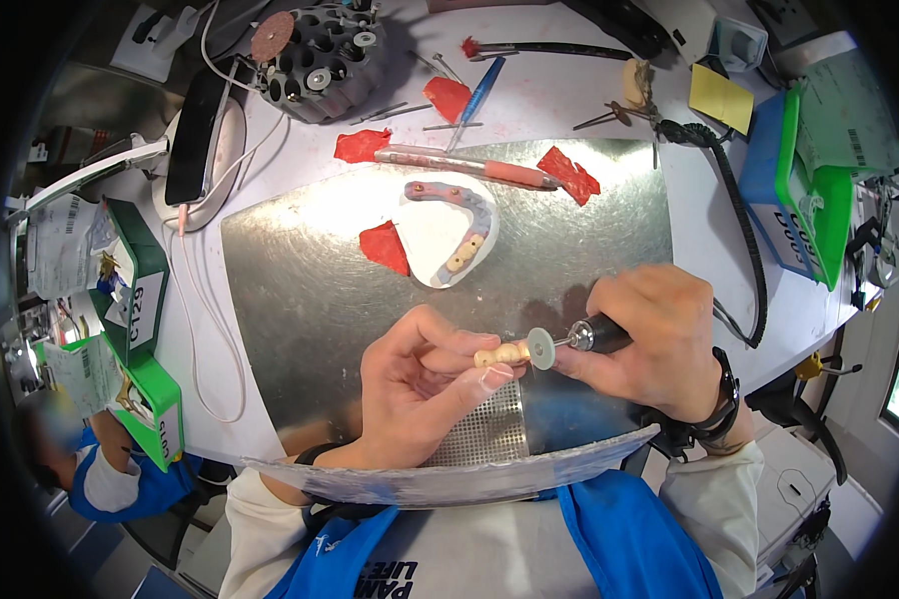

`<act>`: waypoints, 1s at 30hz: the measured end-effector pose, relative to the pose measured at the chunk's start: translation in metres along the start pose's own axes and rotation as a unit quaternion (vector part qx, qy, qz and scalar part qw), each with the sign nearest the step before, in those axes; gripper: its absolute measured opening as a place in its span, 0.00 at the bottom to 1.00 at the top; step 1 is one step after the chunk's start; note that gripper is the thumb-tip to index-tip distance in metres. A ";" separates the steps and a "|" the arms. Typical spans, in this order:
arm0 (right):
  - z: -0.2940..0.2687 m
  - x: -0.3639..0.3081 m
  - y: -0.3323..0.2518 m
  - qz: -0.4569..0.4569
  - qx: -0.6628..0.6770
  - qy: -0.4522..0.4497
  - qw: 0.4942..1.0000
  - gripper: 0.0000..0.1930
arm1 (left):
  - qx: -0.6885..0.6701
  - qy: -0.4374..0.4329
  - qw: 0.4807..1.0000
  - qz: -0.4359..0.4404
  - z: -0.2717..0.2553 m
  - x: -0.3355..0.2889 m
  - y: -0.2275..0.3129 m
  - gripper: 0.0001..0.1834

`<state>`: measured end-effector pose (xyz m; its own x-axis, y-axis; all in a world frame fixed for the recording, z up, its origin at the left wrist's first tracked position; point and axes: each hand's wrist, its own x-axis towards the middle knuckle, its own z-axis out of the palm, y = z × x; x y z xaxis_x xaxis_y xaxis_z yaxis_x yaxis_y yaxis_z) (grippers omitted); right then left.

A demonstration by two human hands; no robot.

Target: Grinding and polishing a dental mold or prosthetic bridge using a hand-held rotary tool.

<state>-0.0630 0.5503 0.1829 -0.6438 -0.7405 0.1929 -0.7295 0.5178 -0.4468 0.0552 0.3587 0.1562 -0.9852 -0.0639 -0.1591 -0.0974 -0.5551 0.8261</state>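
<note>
Between the thumb and fingers of my left hand (425,384) is a small cream-coloured dental bridge (501,355) of joined teeth. My right hand (659,334) grips a black rotary handpiece (601,334). A thin shank runs from its metal collet to a round grey-green grinding disc (540,348). That disc stands right at the bridge's right end; whether they touch I cannot tell. Beyond my hands, a white plaster dental model (432,240) with a greyish-pink arch lies on the metal sheet (300,290). Tooth-coloured pieces sit on the arch's right side.
A bur holder (320,65) stands at the back left, near a phone on a charging stand (198,140). Red scraps (385,248) and a pink pen-like tool (469,166) lie behind the model. Green and blue bins (794,190) flank the table; a coiled cord (744,210) runs down the right.
</note>
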 end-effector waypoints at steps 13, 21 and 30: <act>0.001 -0.001 0.000 0.010 0.017 -0.005 1.000 0.23 | -0.003 0.016 1.000 -0.016 0.004 0.001 0.002 0.09; -0.001 0.000 0.000 0.012 0.019 -0.017 1.000 0.22 | 0.002 0.012 1.000 -0.014 0.002 0.001 0.001 0.09; -0.005 0.002 0.002 0.011 0.089 -0.029 0.996 0.18 | -0.003 0.022 0.999 -0.024 0.008 0.004 0.001 0.09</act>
<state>-0.0669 0.5514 0.1867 -0.6410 -0.7561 0.1318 -0.6590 0.4542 -0.5994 0.0501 0.3641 0.1607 -0.9721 -0.0732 -0.2229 -0.1443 -0.5627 0.8140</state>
